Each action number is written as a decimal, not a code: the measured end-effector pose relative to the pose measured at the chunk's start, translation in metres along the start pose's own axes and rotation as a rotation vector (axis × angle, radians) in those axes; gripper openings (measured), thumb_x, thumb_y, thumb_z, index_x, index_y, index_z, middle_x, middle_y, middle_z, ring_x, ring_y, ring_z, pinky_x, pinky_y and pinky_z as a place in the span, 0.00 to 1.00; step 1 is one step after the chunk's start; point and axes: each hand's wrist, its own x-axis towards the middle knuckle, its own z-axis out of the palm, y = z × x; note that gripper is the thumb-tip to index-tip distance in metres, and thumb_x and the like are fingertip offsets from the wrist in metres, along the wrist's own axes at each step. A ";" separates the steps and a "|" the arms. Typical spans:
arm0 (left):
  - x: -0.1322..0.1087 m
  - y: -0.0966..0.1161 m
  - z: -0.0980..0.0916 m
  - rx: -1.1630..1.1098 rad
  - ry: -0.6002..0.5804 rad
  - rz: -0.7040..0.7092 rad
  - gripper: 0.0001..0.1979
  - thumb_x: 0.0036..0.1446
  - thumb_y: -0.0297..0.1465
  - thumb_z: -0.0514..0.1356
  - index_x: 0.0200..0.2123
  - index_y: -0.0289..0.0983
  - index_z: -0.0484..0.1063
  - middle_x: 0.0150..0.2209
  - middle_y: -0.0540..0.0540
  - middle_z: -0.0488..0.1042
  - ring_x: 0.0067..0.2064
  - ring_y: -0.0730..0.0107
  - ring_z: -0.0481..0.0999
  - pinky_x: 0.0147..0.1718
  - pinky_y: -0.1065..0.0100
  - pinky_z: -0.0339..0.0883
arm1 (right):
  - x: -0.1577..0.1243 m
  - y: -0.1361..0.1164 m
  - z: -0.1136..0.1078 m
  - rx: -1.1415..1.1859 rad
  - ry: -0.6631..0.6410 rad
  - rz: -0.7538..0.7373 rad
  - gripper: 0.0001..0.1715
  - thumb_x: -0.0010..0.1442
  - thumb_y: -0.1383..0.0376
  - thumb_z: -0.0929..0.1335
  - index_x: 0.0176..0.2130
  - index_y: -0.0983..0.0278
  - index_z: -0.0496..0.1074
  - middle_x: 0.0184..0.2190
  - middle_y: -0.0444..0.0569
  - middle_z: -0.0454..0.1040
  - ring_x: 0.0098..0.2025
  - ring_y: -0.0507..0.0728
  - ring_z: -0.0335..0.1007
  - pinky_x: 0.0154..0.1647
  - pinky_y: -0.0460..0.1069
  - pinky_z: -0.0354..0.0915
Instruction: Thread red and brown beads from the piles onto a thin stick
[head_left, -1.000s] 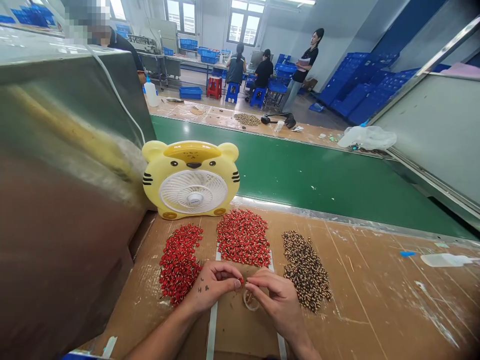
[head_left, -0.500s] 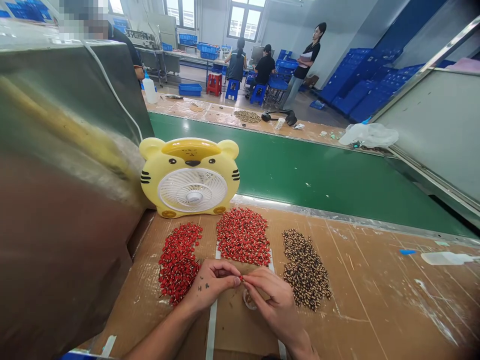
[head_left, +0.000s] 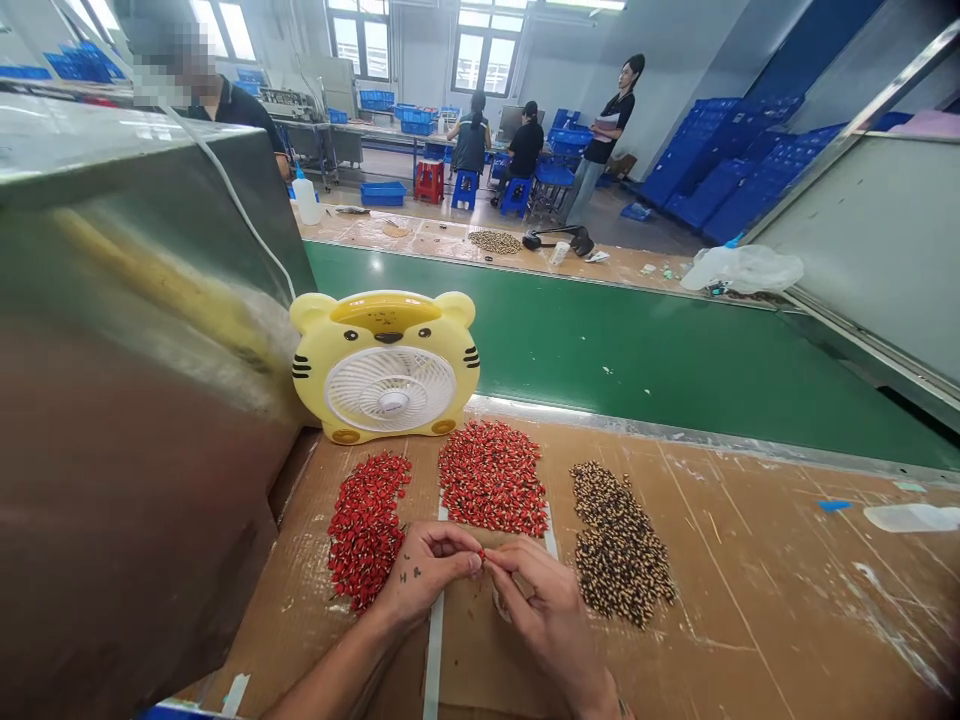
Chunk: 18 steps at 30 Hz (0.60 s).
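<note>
The left hand (head_left: 429, 572) pinches a small red piece (head_left: 482, 555) above the table (head_left: 757, 610), toward its near edge. The right hand (head_left: 546, 597) has its fingertips together at this piece; their hold cannot be determined. Beside and beyond lie a left red pile (head_left: 366, 530), central red pile (head_left: 493, 478) and dark pile (head_left: 621, 545), the central nearest the far edge.

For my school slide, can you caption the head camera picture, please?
Left hand and right hand meet at a tiny red piece before a yellow animal-faced fan.

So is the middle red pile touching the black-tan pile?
Apart: head view shows brown cardboard between the middle red pile and the black-tan pile.
</note>
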 end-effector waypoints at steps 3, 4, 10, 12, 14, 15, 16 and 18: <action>0.000 -0.001 0.003 -0.021 0.026 0.014 0.11 0.39 0.33 0.75 0.26 0.34 0.81 0.22 0.47 0.78 0.25 0.70 0.73 0.28 0.71 0.66 | 0.002 0.000 0.001 0.017 0.005 0.034 0.10 0.67 0.64 0.65 0.40 0.60 0.77 0.33 0.49 0.78 0.35 0.57 0.74 0.37 0.49 0.69; 0.000 -0.001 0.004 -0.025 0.026 0.026 0.11 0.39 0.33 0.74 0.26 0.34 0.81 0.23 0.47 0.78 0.25 0.71 0.73 0.29 0.71 0.66 | 0.003 0.000 0.001 0.022 0.009 0.044 0.10 0.67 0.64 0.65 0.40 0.60 0.77 0.33 0.48 0.79 0.35 0.57 0.74 0.37 0.49 0.69; 0.009 0.024 -0.001 0.270 0.099 0.100 0.07 0.47 0.31 0.69 0.31 0.34 0.81 0.27 0.45 0.80 0.29 0.66 0.77 0.32 0.69 0.68 | 0.000 0.008 -0.016 0.016 0.090 0.045 0.09 0.66 0.64 0.67 0.42 0.60 0.77 0.38 0.50 0.80 0.41 0.58 0.75 0.44 0.51 0.70; 0.020 0.041 -0.011 0.509 0.185 0.207 0.06 0.50 0.30 0.66 0.32 0.35 0.81 0.32 0.43 0.82 0.33 0.62 0.79 0.35 0.67 0.69 | -0.004 0.014 -0.025 0.018 0.112 0.057 0.09 0.66 0.63 0.67 0.42 0.60 0.77 0.38 0.50 0.79 0.40 0.58 0.75 0.44 0.51 0.70; 0.036 0.056 -0.020 0.828 0.219 0.343 0.08 0.55 0.28 0.62 0.34 0.36 0.81 0.34 0.42 0.83 0.36 0.60 0.80 0.38 0.65 0.70 | -0.009 0.020 -0.033 0.029 0.108 0.079 0.09 0.66 0.63 0.66 0.40 0.60 0.77 0.37 0.49 0.79 0.39 0.58 0.75 0.42 0.50 0.69; 0.044 0.061 -0.024 0.988 0.217 0.407 0.09 0.56 0.27 0.60 0.36 0.37 0.81 0.36 0.43 0.83 0.36 0.59 0.80 0.39 0.64 0.70 | -0.011 0.022 -0.036 0.031 0.097 0.090 0.09 0.67 0.63 0.66 0.39 0.60 0.77 0.36 0.49 0.79 0.39 0.58 0.75 0.42 0.50 0.69; 0.053 0.065 -0.026 1.042 0.208 0.426 0.10 0.55 0.25 0.60 0.36 0.37 0.82 0.36 0.42 0.83 0.37 0.58 0.80 0.41 0.63 0.70 | -0.014 0.023 -0.037 0.031 0.081 0.097 0.10 0.67 0.62 0.65 0.39 0.61 0.77 0.36 0.49 0.79 0.39 0.58 0.75 0.42 0.50 0.69; 0.069 0.067 -0.028 1.116 0.163 0.443 0.12 0.52 0.22 0.59 0.35 0.37 0.82 0.36 0.43 0.83 0.39 0.57 0.80 0.43 0.62 0.69 | -0.020 0.024 -0.040 0.023 0.043 0.094 0.10 0.67 0.62 0.65 0.39 0.61 0.76 0.36 0.49 0.78 0.39 0.58 0.74 0.42 0.50 0.68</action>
